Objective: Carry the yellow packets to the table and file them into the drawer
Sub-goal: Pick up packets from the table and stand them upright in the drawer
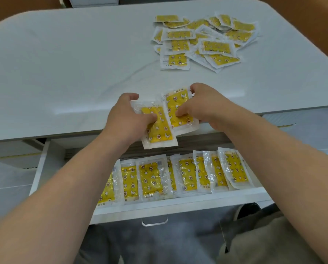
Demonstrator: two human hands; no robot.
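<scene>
Both forearms reach forward from the bottom corners of the view and meet over the near edge of the table (64, 63). The left hand (129, 115) is turned with its back up. Its thumb presses on the yellow face of the left packet (159, 132) and the other fingers are curled under it, so this hand grips the packet. The right hand (203, 105) comes from the other side. Its thumb lies on the front of the right packet (178, 109) and its fingers wrap around the far edge, so this hand also has a firm hold.

The two held packets touch and partly overlap, with the left packet lying over the lower side of the right one. Both are tilted and hang over the near edge of the table, above the back part of the open drawer (159, 208).

Inside the drawer a row of packets (186, 174) stands along its front wall, leaning and overlapping one another. A loose pile of packets (203, 40) lies near the far right corner of the table, well apart from the hands. A metal handle (154, 222) is on the drawer front.
</scene>
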